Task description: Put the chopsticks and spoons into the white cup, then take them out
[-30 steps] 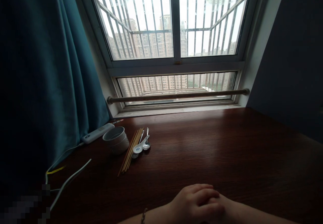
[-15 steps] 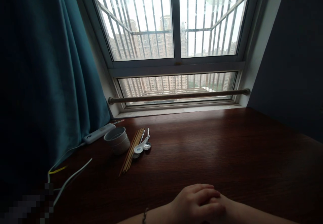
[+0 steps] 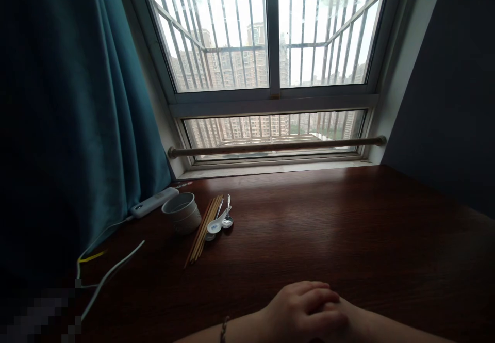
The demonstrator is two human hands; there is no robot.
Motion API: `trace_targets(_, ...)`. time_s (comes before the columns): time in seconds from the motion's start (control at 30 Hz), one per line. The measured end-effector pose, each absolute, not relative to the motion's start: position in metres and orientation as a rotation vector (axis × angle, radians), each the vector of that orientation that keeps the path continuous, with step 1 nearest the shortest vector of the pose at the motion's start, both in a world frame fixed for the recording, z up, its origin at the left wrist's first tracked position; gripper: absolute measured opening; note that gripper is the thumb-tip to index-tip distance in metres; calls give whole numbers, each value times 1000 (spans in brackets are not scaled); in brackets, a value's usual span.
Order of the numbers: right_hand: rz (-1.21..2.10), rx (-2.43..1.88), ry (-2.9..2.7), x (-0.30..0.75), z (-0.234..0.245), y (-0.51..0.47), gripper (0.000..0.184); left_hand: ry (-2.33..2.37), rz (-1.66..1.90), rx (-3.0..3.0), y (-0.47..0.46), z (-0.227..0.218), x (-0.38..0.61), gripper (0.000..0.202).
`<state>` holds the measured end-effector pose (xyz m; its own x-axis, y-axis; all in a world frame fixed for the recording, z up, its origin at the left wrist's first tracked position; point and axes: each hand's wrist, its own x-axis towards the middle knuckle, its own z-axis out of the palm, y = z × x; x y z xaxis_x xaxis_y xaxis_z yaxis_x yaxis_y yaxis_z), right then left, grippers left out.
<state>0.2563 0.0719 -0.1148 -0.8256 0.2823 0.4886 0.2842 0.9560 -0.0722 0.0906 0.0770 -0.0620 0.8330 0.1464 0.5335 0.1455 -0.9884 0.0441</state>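
Observation:
My left hand [image 3: 305,307] rests at the near edge of the dark wooden table [image 3: 328,229], its fingers lying flat and loosely together over my right hand [image 3: 361,323]. A thin bracelet circles the left wrist. Most of the right hand is covered, so its fingers do not show. Neither hand holds anything that I can see. Far to the left, well out of reach of both hands, stand a white cup [image 3: 181,213], a bundle of wooden chopsticks [image 3: 201,230], a white ceramic spoon [image 3: 214,226] and a metal spoon [image 3: 228,219].
A white power strip [image 3: 153,202] lies behind the cup, with white cables [image 3: 110,273] trailing to the front left. A teal curtain [image 3: 77,126] hangs on the left. A barred window and a horizontal rod [image 3: 276,146] close the far side; a dark wall stands right.
The view has drifted slightly, so the things on the table sit a little further right. Both hands stay stacked in the same place.

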Motion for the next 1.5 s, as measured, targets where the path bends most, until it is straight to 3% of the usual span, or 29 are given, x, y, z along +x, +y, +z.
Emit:
trace_targets(0.5, -80, -426, -2640, 266, -113, 72, 28, 224, 899, 2992, 77, -62, 90, 30)
trace_targets(0.67, -47, -464, -2573, 263, -125, 71, 41, 229, 929, 2981, 76, -62, 90, 29)
trace_targets(0.83, -68, -390, -2566, 264, -141, 75, 34, 256, 872, 3003, 76, -62, 90, 27)
trace_targets(1.0, -78, -479, -2388, 260, -153, 75, 59, 243, 900, 3000, 77, -61, 90, 27)
trace_targets(1.2, -64, -429, -2581, 260, -148, 80, 36, 210, 953, 2985, 76, -59, 91, 28)
trace_targets(1.5, 26, -385, -2619, 264, -131, 78, 31, 220, 887, 2994, 77, -62, 90, 31)
